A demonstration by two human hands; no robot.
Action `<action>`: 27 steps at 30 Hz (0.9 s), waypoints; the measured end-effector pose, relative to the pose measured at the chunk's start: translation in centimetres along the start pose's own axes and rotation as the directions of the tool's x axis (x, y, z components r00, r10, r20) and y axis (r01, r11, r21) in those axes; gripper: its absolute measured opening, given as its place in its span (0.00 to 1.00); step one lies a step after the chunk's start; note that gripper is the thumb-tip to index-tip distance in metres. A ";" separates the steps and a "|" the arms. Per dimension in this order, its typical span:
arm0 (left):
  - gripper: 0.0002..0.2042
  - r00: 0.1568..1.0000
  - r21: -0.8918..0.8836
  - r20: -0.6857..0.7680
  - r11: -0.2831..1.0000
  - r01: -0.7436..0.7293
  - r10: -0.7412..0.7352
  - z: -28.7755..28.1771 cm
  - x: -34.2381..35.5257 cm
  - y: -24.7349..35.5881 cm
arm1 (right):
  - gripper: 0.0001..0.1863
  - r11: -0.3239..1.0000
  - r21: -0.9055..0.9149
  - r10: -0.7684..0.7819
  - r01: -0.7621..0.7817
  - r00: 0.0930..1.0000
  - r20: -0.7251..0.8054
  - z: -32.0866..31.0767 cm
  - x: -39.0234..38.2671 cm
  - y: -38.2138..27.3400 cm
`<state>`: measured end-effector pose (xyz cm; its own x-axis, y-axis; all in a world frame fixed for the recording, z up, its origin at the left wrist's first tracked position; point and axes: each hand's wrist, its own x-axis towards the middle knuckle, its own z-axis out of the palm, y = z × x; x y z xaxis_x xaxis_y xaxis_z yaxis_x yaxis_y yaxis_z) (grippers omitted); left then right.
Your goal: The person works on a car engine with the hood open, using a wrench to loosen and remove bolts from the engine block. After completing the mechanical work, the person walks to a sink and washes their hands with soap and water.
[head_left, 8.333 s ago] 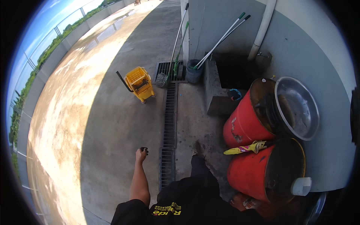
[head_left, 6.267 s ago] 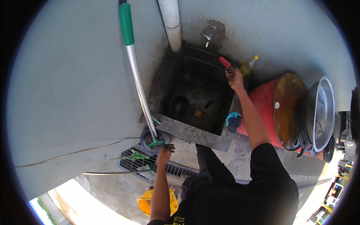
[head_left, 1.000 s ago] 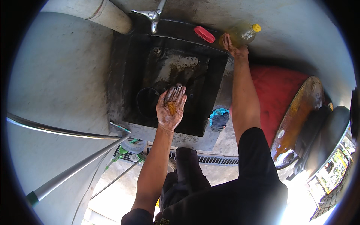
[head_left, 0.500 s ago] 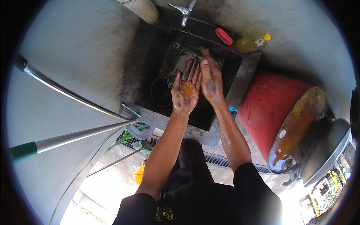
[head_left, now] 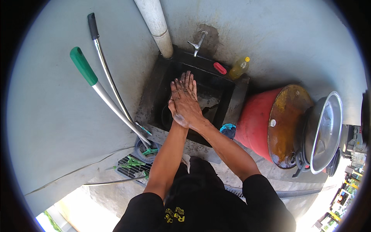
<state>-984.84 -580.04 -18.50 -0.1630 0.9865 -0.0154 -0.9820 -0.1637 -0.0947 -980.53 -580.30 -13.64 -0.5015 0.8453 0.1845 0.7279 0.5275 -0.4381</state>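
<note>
So it's an outdoor corner: a pale grey concrete wall point(head_left: 58, 116), stained dark around a metal tap point(head_left: 198, 41), with a white drain pipe point(head_left: 156, 27) running down just left of it. Set against the wall is a low, dark, grimy wash basin point(head_left: 228, 96), boxed in by a concrete rim. Whether any water is standing in it can't be told.

Both hands are held over the basin, below the tap. The right hand point(head_left: 187, 102) is laid flat on top of the left hand point(head_left: 173, 110), palms pressed together, fingers straight and pointing at the wall. Both look smeared with dirt.

On the basin's back ledge a small red thing point(head_left: 220, 68) and a yellow bottle point(head_left: 239, 68) with yellowish liquid are parked. To the right, a red drum point(head_left: 270, 123) with a rusty top is seen, with a big metal pot point(head_left: 322, 131) leaning against it. Two long handles, one green-tipped point(head_left: 83, 65) and one black-tipped point(head_left: 92, 26), are leaned on the wall to the left, above a floor drain grate point(head_left: 129, 166).
</note>
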 end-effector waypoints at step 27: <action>0.32 0.992 0.990 0.114 0.076 -0.118 0.054 12.6 -1.6 7.0 | 0.38 0.165 0.981 0.181 -0.102 0.981 0.072 -6.3 -0.8 -10.0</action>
<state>-992.66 -582.79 -6.64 -0.2256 0.9697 0.0933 -0.1504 -0.1293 0.9801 -984.49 -585.72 -3.84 -0.3934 0.9185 0.0383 -0.2874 -0.0833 -0.9542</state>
